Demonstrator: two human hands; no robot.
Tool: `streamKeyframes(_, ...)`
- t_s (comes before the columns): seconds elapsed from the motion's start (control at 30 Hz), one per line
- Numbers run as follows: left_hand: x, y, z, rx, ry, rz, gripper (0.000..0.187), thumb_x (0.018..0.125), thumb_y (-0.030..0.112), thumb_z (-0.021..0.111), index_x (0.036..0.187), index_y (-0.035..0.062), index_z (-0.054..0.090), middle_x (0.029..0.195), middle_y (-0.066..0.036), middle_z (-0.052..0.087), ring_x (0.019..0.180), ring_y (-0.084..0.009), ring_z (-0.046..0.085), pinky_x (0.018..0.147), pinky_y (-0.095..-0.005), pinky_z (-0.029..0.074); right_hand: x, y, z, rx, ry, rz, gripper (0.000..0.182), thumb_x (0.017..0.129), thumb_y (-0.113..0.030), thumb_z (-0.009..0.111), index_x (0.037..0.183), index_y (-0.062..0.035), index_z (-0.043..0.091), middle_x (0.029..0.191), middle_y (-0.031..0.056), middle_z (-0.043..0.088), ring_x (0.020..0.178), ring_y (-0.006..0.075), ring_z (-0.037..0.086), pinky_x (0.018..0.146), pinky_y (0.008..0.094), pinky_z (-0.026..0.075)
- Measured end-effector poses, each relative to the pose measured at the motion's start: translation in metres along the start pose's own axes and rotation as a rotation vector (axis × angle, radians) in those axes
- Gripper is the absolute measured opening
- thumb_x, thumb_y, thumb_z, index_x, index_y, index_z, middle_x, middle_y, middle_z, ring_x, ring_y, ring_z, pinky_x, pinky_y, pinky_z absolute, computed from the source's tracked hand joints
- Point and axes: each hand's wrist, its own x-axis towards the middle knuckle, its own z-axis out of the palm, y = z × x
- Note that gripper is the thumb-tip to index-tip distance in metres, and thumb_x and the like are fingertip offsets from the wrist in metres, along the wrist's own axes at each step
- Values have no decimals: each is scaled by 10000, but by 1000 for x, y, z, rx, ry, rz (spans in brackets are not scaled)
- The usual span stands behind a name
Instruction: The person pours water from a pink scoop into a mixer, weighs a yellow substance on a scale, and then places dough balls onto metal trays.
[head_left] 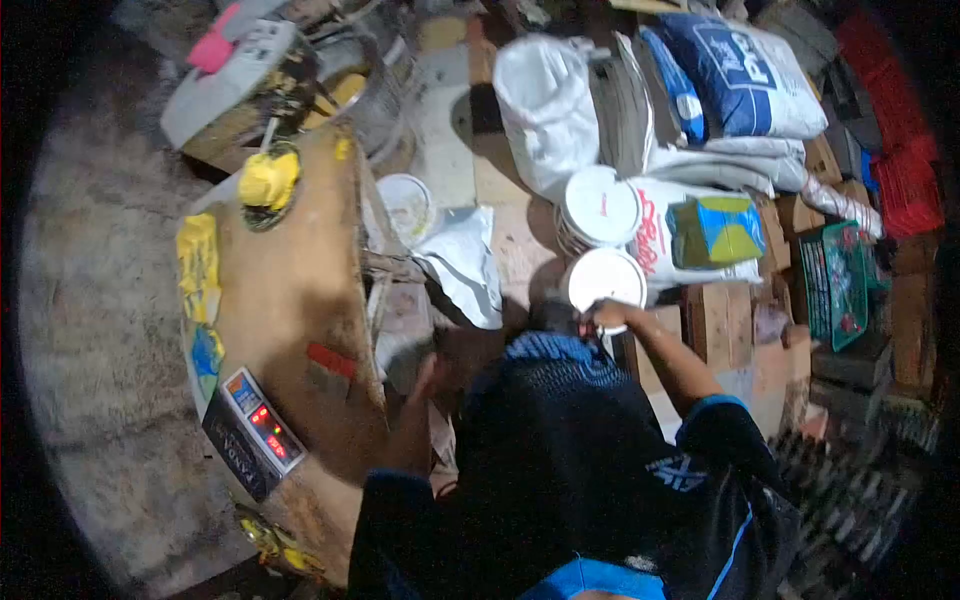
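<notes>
My right hand (607, 316) is at the near edge of a round white lid or bucket top (606, 282), its fingers bent; what they hold, if anything, is too small to make out. Behind that stands another white-lidded bucket (602, 206). My left hand (428, 378) is blurred and dim, low beside the right edge of the wooden table (300, 250). A silver foil bag (465, 265) lies beyond it, next to a white tub (404, 207).
On the table are a digital scale (263, 430), a red piece (332, 360) and yellow bags (198, 265). An open white sack (545, 100), blue-and-white bags (745, 80) and a green crate (835, 285) stand at the back and right.
</notes>
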Motion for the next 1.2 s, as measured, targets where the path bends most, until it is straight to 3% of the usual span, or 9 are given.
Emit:
streamKeyframes(0.1, 45, 173, 31, 620, 66, 336, 181, 772, 216, 641, 774, 40, 599, 720, -75, 611, 688, -188, 571, 655, -320, 450, -24, -44, -67, 194, 116, 4, 533, 909, -453, 394, 790, -18, 677, 727, 80, 654, 606, 162, 583, 669, 328, 470)
streamKeyframes(0.27, 163, 334, 48, 464, 229, 266, 257, 782, 250, 638, 856, 10, 583, 748, -101, 612, 692, -208, 577, 636, -327, 442, -1, -70, -205, 724, 287, 72, 365, 888, -357, 425, 854, -51, 622, 656, 31, 555, 583, 145, 526, 564, 273, 443)
streamKeyframes(0.5, 285, 313, 18, 630, 172, 126, 286, 848, 300, 547, 883, 19, 585, 763, -100, 607, 721, -240, 595, 642, -387, 465, 77, -112, -420, 967, 403, -271, 218, 796, -115, 563, 990, -16, 555, 755, 15, 532, 627, 94, 485, 524, 220, 390)
streamKeyframes(0.57, 289, 324, 5, 1221, -56, 553, 296, 823, 316, 575, 901, 31, 594, 791, -116, 626, 749, -283, 610, 693, -406, 482, 101, -141, -467, 668, 397, -337, 213, 749, -52, 615, 958, -35, 579, 695, -9, 525, 591, 71, 471, 499, 211, 366)
streamKeyframes(0.67, 284, 377, -2, 729, 34, 84, 319, 789, 368, 595, 925, 80, 611, 836, -148, 640, 823, -322, 612, 749, -410, 487, 157, -190, -537, 592, 418, -213, 196, 733, -65, 648, 923, -52, 599, 605, -34, 479, 534, 53, 443, 474, 215, 332)
streamKeyframes(0.9, 376, 319, -19, 415, 183, -75, 274, 767, 370, 605, 858, 111, 600, 827, -151, 633, 807, -298, 611, 733, -396, 475, 276, -310, -673, 749, 176, -351, 431, 679, 69, 618, 1085, -37, 517, 842, 20, 528, 720, 119, 536, 632, 238, 466)
streamKeyframes(0.97, 392, 352, -22, -986, -118, -71, 263, 757, 345, 611, 840, 97, 592, 773, -160, 609, 767, -278, 609, 667, -398, 466, 328, -303, -701, 462, 195, -473, 446, 713, -49, 701, 1111, -13, 500, 1008, 62, 551, 851, 186, 577, 737, 302, 511)
streamKeyframes(1.0, 403, 359, -26, -822, -3, -17, 264, 757, 345, 611, 841, 95, 591, 766, -156, 607, 759, -271, 607, 662, -395, 464, 327, -317, -713, 779, 9, -484, 405, 737, -109, 696, 1079, 20, 520, 1024, 78, 577, 866, 186, 601, 724, 329, 526)
streamKeyframes(1.2, 480, 446, -43, -47, 524, 2, 273, 757, 347, 608, 844, 89, 580, 726, -135, 596, 711, -226, 596, 630, -382, 453, 496, -254, -813, -96, 198, -766, 379, 854, -345, 531, 916, 21, 605, 830, 116, 646, 755, 194, 637, 666, 342, 518)
